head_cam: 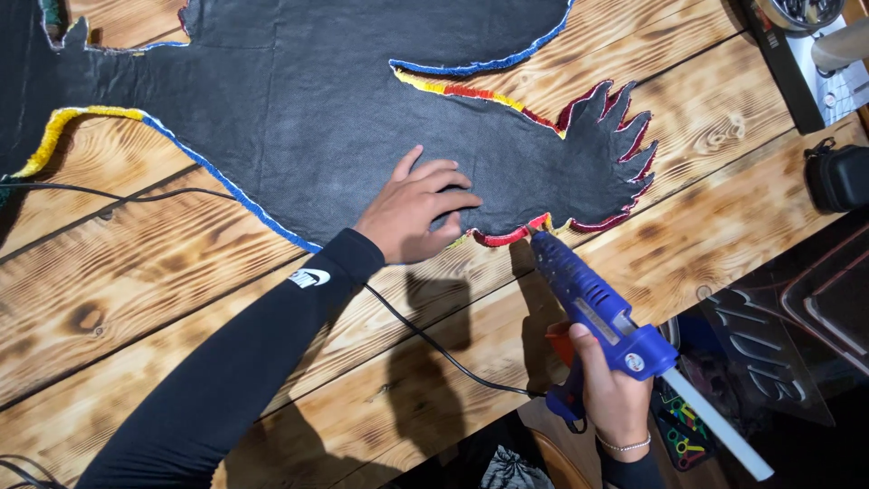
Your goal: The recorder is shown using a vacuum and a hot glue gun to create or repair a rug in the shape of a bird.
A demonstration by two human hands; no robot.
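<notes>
A large black fabric cut-out (326, 109) with jagged, flame-like tips lies flat on a burnt-wood table (145, 299). Blue, yellow and red trim runs along its edges. My left hand (416, 210), in a black sleeve, presses flat on the fabric near its lower edge, fingers spread. My right hand (611, 394) grips a blue hot glue gun (593, 312) with a white glue stick poking out the back. The gun's nozzle touches the red-trimmed lower edge of the fabric, just right of my left hand.
The glue gun's black cord (425, 340) trails across the table under my left forearm. A small black case (837, 177) sits at the right edge. A dark box with white paper (806, 63) lies at the top right. Clear plastic sheets (787, 344) lie beyond the table edge.
</notes>
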